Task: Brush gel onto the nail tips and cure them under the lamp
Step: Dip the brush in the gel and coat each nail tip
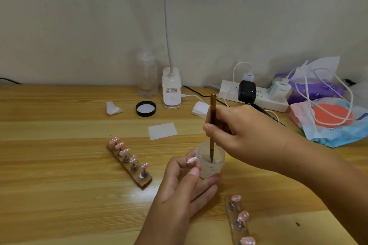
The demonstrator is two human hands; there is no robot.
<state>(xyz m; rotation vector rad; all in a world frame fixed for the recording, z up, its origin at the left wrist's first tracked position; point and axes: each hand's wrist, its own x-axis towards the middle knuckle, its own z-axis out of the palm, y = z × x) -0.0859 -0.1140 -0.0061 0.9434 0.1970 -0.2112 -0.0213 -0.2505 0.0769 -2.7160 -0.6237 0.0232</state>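
My right hand grips a brown wooden brush upright, its tip dipped inside a small clear gel jar. My left hand pinches a pink nail tip between thumb and forefinger, its other fingers lying against the jar. A wooden holder strip with several pink nail tips stands to the left. A second strip with three pink tips lies at the bottom right. The white gooseneck lamp stands at the back by the wall.
A black jar lid, a clear bottle, white wipes and folded pads lie on the wooden table. A power strip with chargers and cables, plus plastic bags, fill the back right.
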